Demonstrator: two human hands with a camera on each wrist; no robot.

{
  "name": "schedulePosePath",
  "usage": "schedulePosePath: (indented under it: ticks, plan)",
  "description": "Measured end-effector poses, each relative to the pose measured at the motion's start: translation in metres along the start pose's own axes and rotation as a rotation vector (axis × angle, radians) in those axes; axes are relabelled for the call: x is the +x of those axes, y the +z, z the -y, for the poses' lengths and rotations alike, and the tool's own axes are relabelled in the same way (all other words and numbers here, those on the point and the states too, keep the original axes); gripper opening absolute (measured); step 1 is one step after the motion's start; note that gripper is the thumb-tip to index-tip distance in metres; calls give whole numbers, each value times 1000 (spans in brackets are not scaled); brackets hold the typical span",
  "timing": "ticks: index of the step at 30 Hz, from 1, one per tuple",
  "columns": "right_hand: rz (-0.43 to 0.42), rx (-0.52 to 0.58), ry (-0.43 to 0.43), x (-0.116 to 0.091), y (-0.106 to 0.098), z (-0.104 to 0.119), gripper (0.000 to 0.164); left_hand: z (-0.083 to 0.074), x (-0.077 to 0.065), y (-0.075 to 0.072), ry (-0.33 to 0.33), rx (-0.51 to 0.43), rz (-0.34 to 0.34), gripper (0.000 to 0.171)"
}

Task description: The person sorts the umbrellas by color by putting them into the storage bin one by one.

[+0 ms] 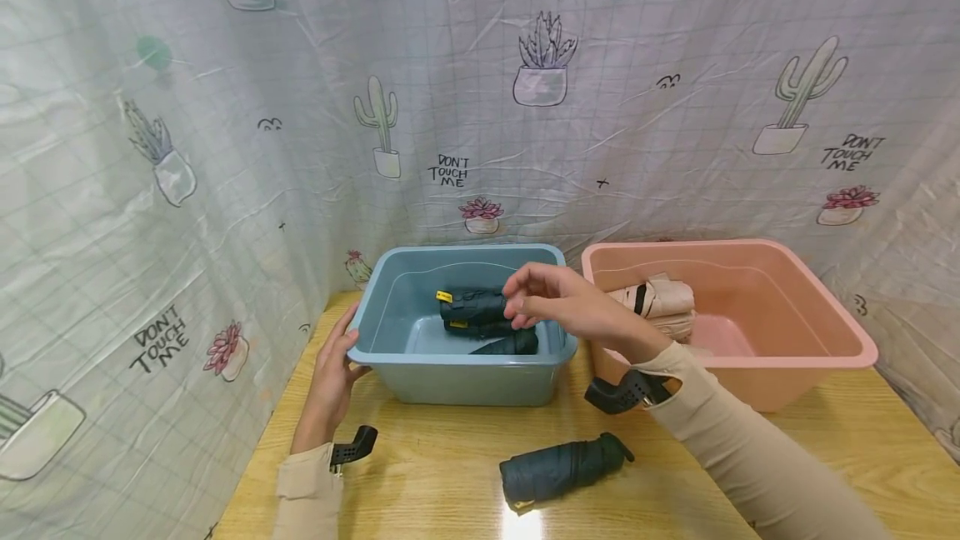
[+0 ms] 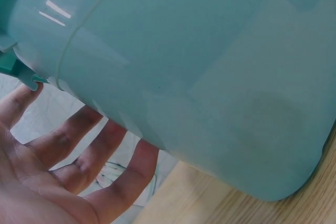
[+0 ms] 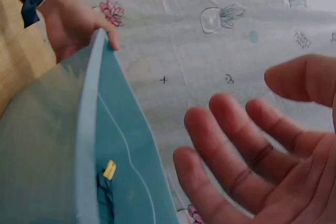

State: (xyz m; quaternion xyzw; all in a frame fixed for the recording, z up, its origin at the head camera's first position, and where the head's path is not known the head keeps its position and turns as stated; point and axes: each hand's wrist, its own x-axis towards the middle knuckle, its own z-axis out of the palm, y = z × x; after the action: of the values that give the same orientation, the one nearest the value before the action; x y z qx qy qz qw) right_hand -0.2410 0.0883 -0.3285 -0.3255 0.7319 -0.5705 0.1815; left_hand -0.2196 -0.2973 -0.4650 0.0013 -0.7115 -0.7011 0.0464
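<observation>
At the left front corner of the blue bin (image 1: 465, 386), my left hand (image 1: 333, 361) rests against the side, touching just at the rim. Its fingers (image 2: 123, 182) look spread and only slightly bent along the wall in the left wrist view. Over the right part of this bin hovers my right hand (image 1: 558, 298), its loosely bent fingers (image 3: 231, 150) holding nothing. Dark folded umbrellas (image 1: 472, 307) with yellow tags lie inside the bin, partly hidden behind the right hand. Another dark folded umbrella (image 1: 558, 471) lies on the table in front.
To the right stands a pink bin (image 1: 780, 363) with beige folded umbrellas (image 1: 667, 298) at its left end, partly behind my right forearm. Both bins sit on a wooden table (image 1: 420, 473). A patterned curtain (image 1: 637, 148) hangs behind and along the left.
</observation>
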Motion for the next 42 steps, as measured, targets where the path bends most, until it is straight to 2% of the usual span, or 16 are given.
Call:
schedulePosePath:
  ticks: [4,7,11,15,19,23,26,31,37,42]
  plan:
    - [70,-4,-122,-18,8,-8,22,-1,-1,0,-4,1,-8,51]
    - [156,-20,-184,-33,13,-15,22,0,-1,0,-2,1,-6,52]
    - [229,-28,-213,-54,23,-26,22,0,-1,1,0,6,-9,51]
    - [235,-95,-224,-73,35,-44,20,0,-1,1,1,4,-12,50]
    - [198,-236,-177,-89,42,-69,19,0,-1,0,6,4,-12,50]
    - [100,-374,-96,-106,46,-95,19,0,-1,0,5,9,-10,50]
    - [21,-522,-68,-118,47,-114,20,1,-1,0,6,7,-7,50]
    - [-57,-734,-5,-134,49,-137,27,0,-1,0,9,5,-16,50]
    - [-75,-731,130,-147,47,-153,32,0,-2,0,3,9,-16,50]
    - [-98,-753,152,-154,45,-159,42,0,-2,0,6,13,-7,50]
